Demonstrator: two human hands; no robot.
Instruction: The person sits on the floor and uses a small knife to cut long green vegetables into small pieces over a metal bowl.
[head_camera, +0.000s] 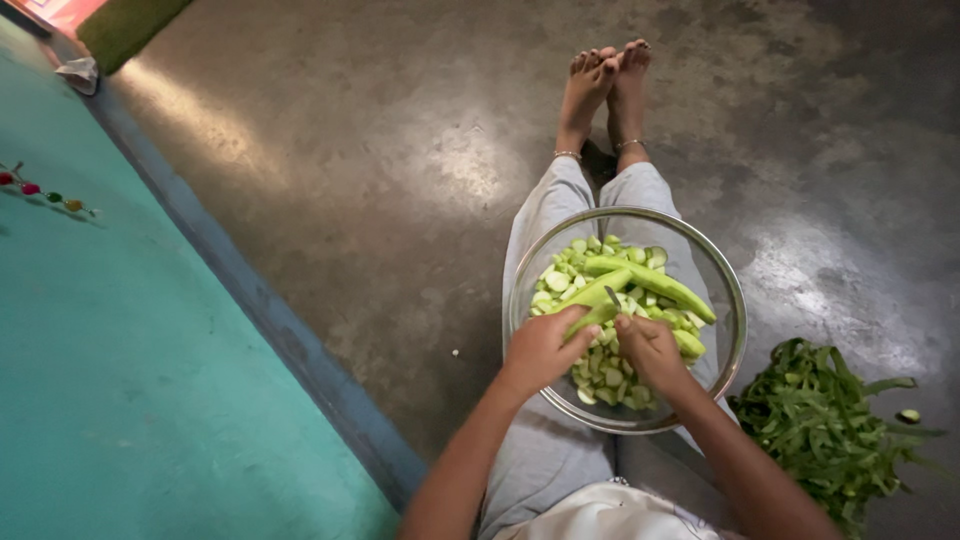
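The green gourd (598, 296) is held over the glass bowl (728, 300) on the lap by the left hand (545, 350), while a small knife (612, 298) is gripped by the right hand (650, 348). Many cut pieces (605, 375) are already piled inside; two whole gourds (655, 285) remain uncut. Peelings (820, 420) are heaped on the floor.

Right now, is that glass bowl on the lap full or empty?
Partly full: the glass bowl holds cut green vegetable pieces and whole peeled gourds below its rim.

Green peels (825, 425) lie heaped on the grey floor (380, 150) right of the fingers; a teal mat (120, 380) lies well left.
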